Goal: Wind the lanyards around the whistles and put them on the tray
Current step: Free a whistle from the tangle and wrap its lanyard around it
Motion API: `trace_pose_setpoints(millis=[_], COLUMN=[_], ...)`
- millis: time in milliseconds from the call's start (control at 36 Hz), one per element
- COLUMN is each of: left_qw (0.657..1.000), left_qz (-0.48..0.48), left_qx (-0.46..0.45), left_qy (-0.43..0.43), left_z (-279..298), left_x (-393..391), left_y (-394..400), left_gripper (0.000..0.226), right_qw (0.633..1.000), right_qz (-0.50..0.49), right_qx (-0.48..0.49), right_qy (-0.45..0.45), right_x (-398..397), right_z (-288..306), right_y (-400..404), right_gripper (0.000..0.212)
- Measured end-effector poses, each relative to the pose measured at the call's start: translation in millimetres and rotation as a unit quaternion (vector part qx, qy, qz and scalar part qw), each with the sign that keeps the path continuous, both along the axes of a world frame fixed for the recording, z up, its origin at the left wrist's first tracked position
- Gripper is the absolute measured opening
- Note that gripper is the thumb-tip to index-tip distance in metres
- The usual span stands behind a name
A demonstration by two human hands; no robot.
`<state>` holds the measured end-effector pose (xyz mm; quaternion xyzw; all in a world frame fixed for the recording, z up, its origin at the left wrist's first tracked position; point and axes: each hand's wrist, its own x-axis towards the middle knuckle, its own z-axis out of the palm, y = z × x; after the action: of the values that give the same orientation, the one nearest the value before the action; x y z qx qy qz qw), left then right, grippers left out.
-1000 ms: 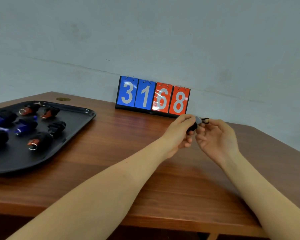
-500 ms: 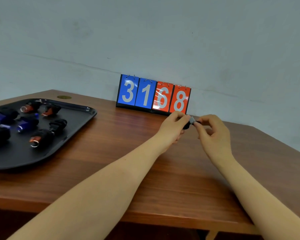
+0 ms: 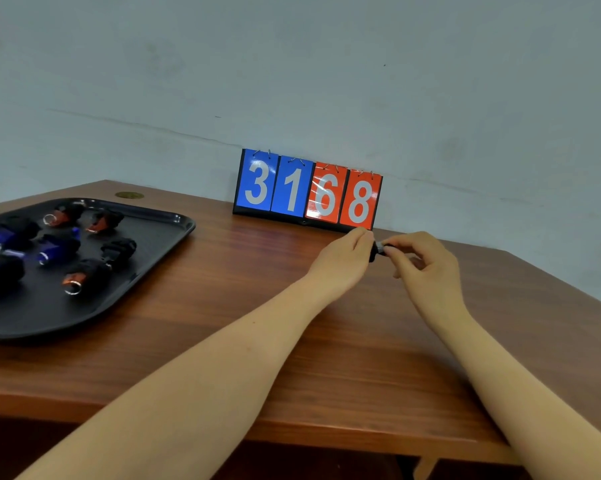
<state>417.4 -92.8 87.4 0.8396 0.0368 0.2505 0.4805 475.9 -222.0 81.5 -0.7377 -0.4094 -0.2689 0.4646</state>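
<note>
Together above the tabletop [image 3: 292,341], the left hand [image 3: 340,261] and right hand [image 3: 427,265] pinched one small black whistle [image 3: 375,251] between their fingertips. Farther left, the black tray [image 3: 146,271] carried wound whistles [image 3: 84,278]; a scoreboard [image 3: 307,192] stood behind.

Head view — downward, over table [image 3: 327,341]

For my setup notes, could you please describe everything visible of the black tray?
The black tray is a shallow rounded rectangle, apparently glossy plastic, with a raised rim. It lies flat on the wooden table at the left, cut off by the frame edge. Several wound whistles rest inside; neither hand touches it.
</note>
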Motion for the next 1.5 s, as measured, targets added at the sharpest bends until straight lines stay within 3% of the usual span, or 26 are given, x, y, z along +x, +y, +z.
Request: trace_pose_setpoints(millis=[389,611,861,972,1111,1278,1500], left_qw=[0.992,0.998,0.960,0.960,0.978,0.978,0.978], left_qz=[0.022,-0.046,-0.108,-0.104,-0.087,-0.080,-0.043], left_qx=[0.121,-0.049,-0.251,-0.250,-0.186,-0.191,-0.204], left_qy=[0.017,-0.017,0.066,0.069,0.046,0.037,0.026], left_z=[1,1,2,1,-1,-6,-7], left_x=[-8,-3,-2,-2,-4,-1,4], left_y=[4,2,1,-1,-1,1,-1], left_gripper=[0.023,0.017,0.032,0.035,0.026,0.028,0.021], right_qw=[0.972,0.890,0.855,0.857,0.880,0.909,0.947], right_qz=[0.090,0.216,0.276,0.274,0.251,0.200,0.088], right_qx=[0.027,0.128,0.155,0.150,0.136,0.116,0.102], right_qy=[0.216,0.382,0.411,0.410,0.380,0.347,0.292], right_x=[0,4,6,8,7,5,-1], right_z=[2,8,10,9,7,3,5], right_y=[0,-4,-5,-5,-4,-2,5], right_gripper=[0.014,0.012,0.014,0.013,0.038,0.023,0.024])
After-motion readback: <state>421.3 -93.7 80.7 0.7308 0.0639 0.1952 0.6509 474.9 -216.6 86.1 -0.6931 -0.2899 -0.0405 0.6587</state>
